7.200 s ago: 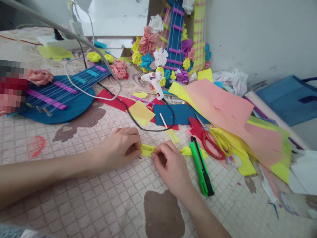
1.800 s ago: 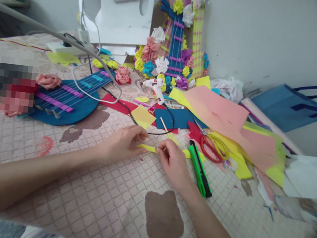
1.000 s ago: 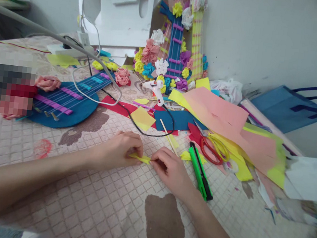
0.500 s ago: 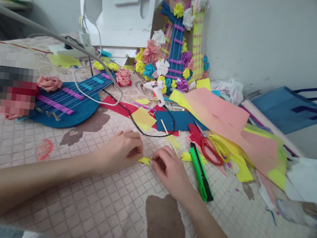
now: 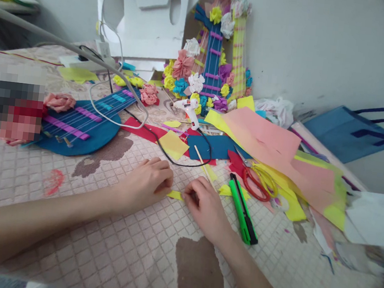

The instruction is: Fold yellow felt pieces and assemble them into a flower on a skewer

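Note:
A small strip of yellow crepe paper [image 5: 175,195] stretches between my two hands, low over the tablecloth. My left hand [image 5: 149,179] pinches its left end with the fingers curled down. At the right end, the thumb and fingers of my right hand [image 5: 202,205] close on the strip. Just right of that hand lie a green utility knife [image 5: 242,210] and another scrap of yellow paper [image 5: 225,190]. A thin pale stick [image 5: 203,164] slants down behind my right hand. Red-and-yellow-handled scissors [image 5: 258,184] rest farther right.
A white glue gun [image 5: 189,111] trails a black cord ahead. A blue paper guitar [image 5: 83,127] with pink flowers lies left, and flower-covered guitars [image 5: 213,58] lean at the back. Pink sheets [image 5: 266,131] are heaped right. A white cable [image 5: 68,44] crosses the upper left.
Slightly more of the yellow strip shows between my hands. Both hands stay in nearly the same place, still pinching it.

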`<state>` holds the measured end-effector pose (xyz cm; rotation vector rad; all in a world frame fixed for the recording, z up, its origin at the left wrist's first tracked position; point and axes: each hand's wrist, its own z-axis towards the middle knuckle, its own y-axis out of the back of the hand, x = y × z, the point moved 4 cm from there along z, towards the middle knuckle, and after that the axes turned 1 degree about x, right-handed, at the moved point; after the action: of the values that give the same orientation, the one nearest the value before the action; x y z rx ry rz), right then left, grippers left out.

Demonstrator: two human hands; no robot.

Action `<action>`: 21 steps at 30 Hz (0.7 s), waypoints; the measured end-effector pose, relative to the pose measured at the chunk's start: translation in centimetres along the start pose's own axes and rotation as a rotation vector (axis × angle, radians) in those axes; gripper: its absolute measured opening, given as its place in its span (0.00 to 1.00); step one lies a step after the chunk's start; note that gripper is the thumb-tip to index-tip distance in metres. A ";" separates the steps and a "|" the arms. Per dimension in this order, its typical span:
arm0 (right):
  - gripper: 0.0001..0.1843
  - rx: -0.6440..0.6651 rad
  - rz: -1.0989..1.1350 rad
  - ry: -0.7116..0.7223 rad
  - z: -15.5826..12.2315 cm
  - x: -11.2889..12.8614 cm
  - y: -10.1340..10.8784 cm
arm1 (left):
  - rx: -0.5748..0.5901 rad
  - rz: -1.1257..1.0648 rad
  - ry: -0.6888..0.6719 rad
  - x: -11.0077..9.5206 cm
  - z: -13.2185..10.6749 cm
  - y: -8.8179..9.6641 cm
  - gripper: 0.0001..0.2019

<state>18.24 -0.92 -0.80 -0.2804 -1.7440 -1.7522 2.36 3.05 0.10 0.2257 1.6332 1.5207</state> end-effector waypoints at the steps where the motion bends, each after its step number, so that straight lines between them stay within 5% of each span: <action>1: 0.07 -0.002 -0.001 -0.005 0.0 0.0 0.0 | 0.002 -0.002 -0.002 0.0 0.0 0.0 0.04; 8: 0.09 -0.013 -0.013 0.004 -0.1 0.4 0.1 | -0.019 -0.039 -0.012 0.2 0.0 -0.1 0.04; 17: 0.06 -0.151 0.045 0.194 -0.5 1.1 0.9 | 0.012 -0.460 0.108 0.5 0.1 0.2 0.07; 21: 0.03 -0.190 0.151 0.100 -0.7 1.0 1.0 | 0.023 -0.478 0.160 0.3 0.1 0.5 0.07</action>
<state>18.20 -1.75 0.51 -0.3890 -1.4495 -1.7913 2.03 3.38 0.45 -0.2658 1.6789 1.1747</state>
